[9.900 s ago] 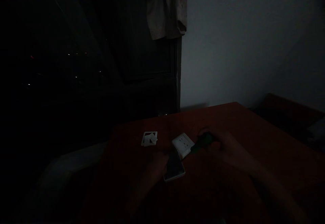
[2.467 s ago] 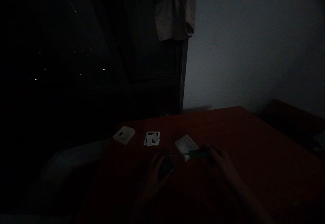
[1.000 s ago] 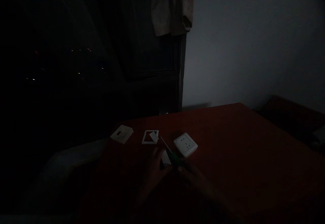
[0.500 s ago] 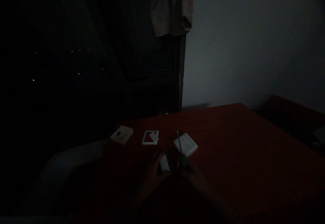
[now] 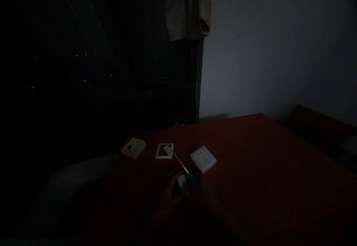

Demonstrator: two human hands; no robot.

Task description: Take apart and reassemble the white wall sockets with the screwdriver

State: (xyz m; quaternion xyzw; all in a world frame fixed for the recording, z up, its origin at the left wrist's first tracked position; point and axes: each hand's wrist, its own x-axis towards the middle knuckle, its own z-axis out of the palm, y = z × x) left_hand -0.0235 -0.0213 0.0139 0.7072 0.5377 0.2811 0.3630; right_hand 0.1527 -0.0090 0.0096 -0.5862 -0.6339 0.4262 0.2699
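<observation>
The scene is very dark. My left hand (image 5: 170, 192) is closed round a small white-faced piece (image 5: 182, 182), likely a switch or socket part; its exact kind is hard to make out. Close on its right, my right hand (image 5: 202, 192) grips a screwdriver by its green handle (image 5: 191, 179). The screwdriver's metal shaft (image 5: 181, 163) points up and left, its tip near a small white plate (image 5: 168, 150). That plate lies across a white square frame (image 5: 157, 152) on the table. Beyond my right hand sits a white wall socket (image 5: 203, 158).
A white box-like plate (image 5: 134, 148) with a rectangular hole lies at the left end of the reddish-brown table (image 5: 251, 156). Behind stand a dark window (image 5: 167, 60), a hanging cloth (image 5: 186, 11) and a pale wall (image 5: 264, 52). Another piece of furniture is dimly visible at right.
The screwdriver has swung from upright in front of the socket to a left-leaning slant, and my right hand has moved slightly left towards the piece in my left hand.
</observation>
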